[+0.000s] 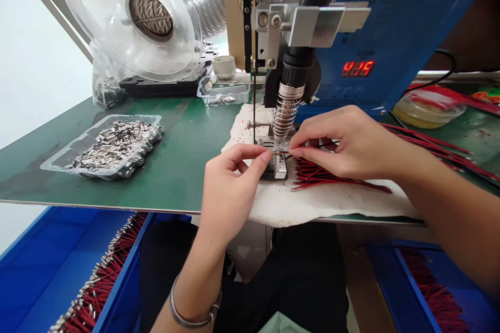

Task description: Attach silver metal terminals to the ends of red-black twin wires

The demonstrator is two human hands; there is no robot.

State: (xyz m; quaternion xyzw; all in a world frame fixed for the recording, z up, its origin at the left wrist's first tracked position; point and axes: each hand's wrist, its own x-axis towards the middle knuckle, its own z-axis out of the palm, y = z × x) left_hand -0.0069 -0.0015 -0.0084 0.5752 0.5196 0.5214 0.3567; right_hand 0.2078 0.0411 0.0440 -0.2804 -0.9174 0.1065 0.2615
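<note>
My left hand (230,187) is pinched, thumb and forefinger tips meeting at a small metal fixture (278,166) under the coiled nozzle (287,109) of a blue machine (390,26). It seems to hold a tiny metal piece, too small to name. My right hand (344,140) is pinched on a thin wire (324,144) whose end points into the same spot under the nozzle. Both fingertips nearly touch there. A bundle of red wires (336,177) lies on the white cloth (312,203) just under my right hand.
A clear tray of several small metal sleeves (113,145) sits left on the green bench (183,166). A clear spool (133,15) stands behind. The machine display (358,68) glows red. Blue bins with finished red wires (97,286) sit below the bench at left and right (437,291).
</note>
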